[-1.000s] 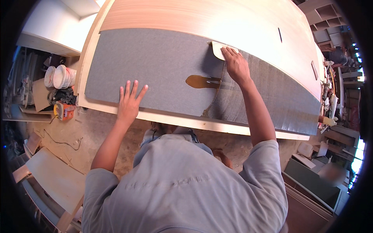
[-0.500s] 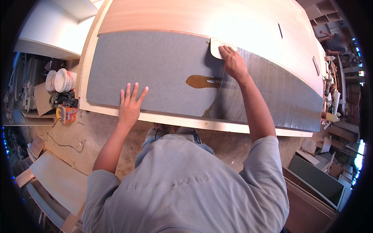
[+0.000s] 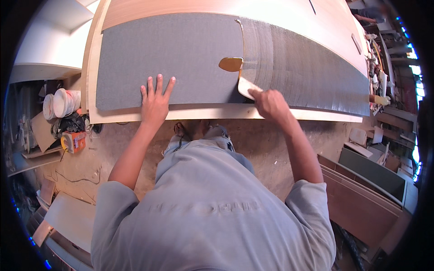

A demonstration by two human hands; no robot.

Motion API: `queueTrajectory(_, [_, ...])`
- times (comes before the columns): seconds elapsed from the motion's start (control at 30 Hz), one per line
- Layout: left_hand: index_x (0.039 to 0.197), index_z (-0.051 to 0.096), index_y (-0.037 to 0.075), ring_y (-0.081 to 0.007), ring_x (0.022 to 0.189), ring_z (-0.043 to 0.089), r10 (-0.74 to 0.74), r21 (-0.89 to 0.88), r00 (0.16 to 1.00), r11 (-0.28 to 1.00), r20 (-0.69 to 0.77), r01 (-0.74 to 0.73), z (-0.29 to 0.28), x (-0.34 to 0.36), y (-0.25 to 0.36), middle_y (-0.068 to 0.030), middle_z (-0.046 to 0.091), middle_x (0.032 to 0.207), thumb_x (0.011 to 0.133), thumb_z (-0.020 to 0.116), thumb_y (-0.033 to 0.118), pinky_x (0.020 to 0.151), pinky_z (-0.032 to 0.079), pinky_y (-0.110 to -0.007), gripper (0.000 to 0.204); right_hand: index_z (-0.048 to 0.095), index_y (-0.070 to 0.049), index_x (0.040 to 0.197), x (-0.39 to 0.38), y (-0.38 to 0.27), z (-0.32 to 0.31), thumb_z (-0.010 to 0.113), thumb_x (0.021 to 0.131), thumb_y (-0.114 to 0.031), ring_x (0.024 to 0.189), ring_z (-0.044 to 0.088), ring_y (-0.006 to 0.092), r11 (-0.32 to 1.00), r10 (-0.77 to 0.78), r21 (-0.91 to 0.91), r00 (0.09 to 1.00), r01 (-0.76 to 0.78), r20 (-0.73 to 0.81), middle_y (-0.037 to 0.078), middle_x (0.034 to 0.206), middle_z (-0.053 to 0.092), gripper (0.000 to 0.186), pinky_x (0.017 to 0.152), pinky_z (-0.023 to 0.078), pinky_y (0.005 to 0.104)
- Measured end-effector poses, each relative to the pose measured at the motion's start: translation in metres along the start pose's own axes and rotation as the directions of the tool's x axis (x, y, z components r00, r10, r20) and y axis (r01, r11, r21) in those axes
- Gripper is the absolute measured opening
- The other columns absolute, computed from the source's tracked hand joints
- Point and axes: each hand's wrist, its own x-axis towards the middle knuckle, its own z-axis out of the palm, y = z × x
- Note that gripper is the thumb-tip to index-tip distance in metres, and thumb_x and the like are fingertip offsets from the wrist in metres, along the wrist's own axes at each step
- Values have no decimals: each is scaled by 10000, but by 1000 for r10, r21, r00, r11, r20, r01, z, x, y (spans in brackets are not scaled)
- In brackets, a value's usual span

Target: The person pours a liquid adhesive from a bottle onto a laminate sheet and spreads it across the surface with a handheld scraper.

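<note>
A long grey sheet (image 3: 176,49) lies across the wooden board on the bench. Flat on its left part, near the front edge, rests my left hand (image 3: 155,103) with fingers spread. My right hand (image 3: 272,105) grips a pale flat spreader (image 3: 247,87), whose edge touches the sheet near its front edge. A small pool of amber glue (image 3: 231,64) sits just beyond the spreader, and a thin bead of it runs along a line toward the far edge. Right of that line the sheet has a streaky, shiny glue film (image 3: 307,67); left of it the surface is matte.
Pale wooden panels (image 3: 181,8) lie beyond the sheet. White buckets (image 3: 66,103) and an orange box (image 3: 74,141) stand at the left. Board offcuts (image 3: 373,174) lean at the right. A brush-like tool (image 3: 379,99) sits by the sheet's right end. Another person (image 3: 368,16) is at far right.
My right hand has drawn the spreader from the far edge toward the near edge of the sheet. The glue pool has become shorter. My left hand stays flat on the sheet.
</note>
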Motion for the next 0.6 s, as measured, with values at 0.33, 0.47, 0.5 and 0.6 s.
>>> queueTrajectory(0.33, [1666, 416, 236, -486, 1549, 368, 1, -150, 1000, 989, 10, 1, -8, -3, -12, -193, 407, 1689, 860, 696, 37, 1219, 376, -634, 876, 684, -78, 1378, -27, -63, -84, 615, 1018, -87, 773, 654, 481, 870, 196, 476, 976, -131, -90, 286, 866, 670, 367, 742, 545, 441])
queueTrajectory(0.47, [1663, 412, 225, -463, 1597, 280, -14, -217, 996, 976, 84, 32, -27, -3, -32, -162, 362, 1717, 783, 780, 35, 1271, 322, -592, 972, 661, -89, 1406, 43, -41, -96, 585, 1012, -84, 938, 710, 465, 954, 89, 300, 974, -23, -208, 229, 1067, 748, 401, 847, 579, 480])
queueTrajectory(0.5, [1667, 402, 243, -463, 1609, 251, -51, -224, 996, 972, 76, 67, -25, -9, -40, -161, 329, 1733, 778, 758, -14, 1288, 287, -604, 991, 654, -94, 1414, 69, -31, -85, 562, 1014, -81, 1026, 705, 442, 975, 27, 220, 968, 29, -248, 205, 1159, 740, 410, 895, 580, 488])
queueTrajectory(0.6, [1673, 389, 262, -466, 1615, 236, -85, -86, 995, 992, 55, 90, -14, -12, -58, -163, 304, 1744, 778, 733, -51, 1295, 268, -615, 1008, 634, -98, 1437, 141, 5, -45, 494, 1025, -70, 1271, 661, 366, 992, -123, -36, 936, 118, -330, 143, 1403, 693, 436, 1048, 556, 501])
